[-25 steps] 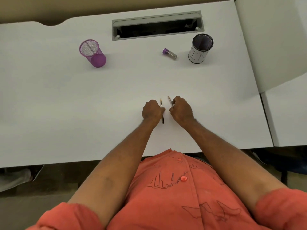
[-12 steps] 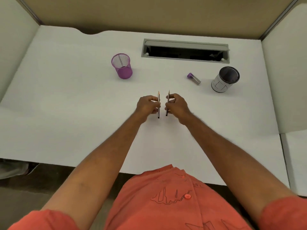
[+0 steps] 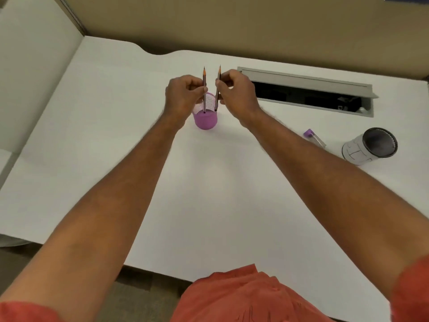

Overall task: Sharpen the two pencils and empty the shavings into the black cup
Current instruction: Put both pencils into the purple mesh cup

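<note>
Both hands have moved from mid-tabletop (image 3: pixel 92 159) to above the purple mesh cup (image 3: pixel 206 119); left hand (image 3: pixel 183 96) fingers pinch one sharpened pencil (image 3: pixel 204 89), right hand (image 3: pixel 236 94) fingers the second pencil (image 3: pixel 217 89), two upright.

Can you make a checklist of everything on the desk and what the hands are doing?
Surface: white desk, mostly bare.
Job's things: two upright dark pencils, left pencil, right pencil, points up, over purple mesh cup; purple-capped clear sharpener lying beside black mesh cup.
Clutter: nothing seen.
Hands: left hand and right hand each pinch one pencil.
Cables: nothing clear.
Surroundings: grey desk hatch, open; tan partition.
</note>
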The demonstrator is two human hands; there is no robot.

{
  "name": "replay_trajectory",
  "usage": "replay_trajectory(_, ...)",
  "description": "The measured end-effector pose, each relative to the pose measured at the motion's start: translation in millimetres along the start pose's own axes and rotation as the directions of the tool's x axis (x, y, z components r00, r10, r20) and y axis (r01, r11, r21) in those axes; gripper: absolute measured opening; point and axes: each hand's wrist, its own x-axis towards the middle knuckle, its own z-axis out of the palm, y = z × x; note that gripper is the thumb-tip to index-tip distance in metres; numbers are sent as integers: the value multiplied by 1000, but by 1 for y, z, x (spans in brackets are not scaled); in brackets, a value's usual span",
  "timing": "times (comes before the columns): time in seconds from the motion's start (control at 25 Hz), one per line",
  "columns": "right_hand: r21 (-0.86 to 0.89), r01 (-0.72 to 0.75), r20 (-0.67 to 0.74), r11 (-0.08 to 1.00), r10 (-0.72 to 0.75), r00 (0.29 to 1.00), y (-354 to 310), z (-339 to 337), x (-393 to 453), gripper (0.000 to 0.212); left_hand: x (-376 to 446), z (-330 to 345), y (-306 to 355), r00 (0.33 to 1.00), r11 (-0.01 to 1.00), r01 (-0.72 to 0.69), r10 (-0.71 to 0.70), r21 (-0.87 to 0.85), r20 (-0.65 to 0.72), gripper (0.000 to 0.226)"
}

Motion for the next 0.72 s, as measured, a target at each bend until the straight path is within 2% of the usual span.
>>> replay_trajectory(0.2,-143,49,-27,989,-53,998,20,37,35,10,42,3,-33,1000,997,-25,26,68,-9,19)
replay_trajectory(0.32,-255,56,-34,965,-67,997,36,42,37,11,49,8,-44,996,982,-72,79,176,-37,11)
replay_trajectory(0.48,-429,112,5,897,-122,993,60,48,35,20,49,17,-69,992,947,-95,116,308,-51,18)
replay_trajectory(0.6,-509,116,9,853,-129,992,73,49,35,24,47,25,-78,995,890,-82,95,448,-8,20)
replay_trajectory(0.72,-583,180,31,793,-199,979,75,50,33,27,46,29,-82,998,868,-55,61,493,5,19)
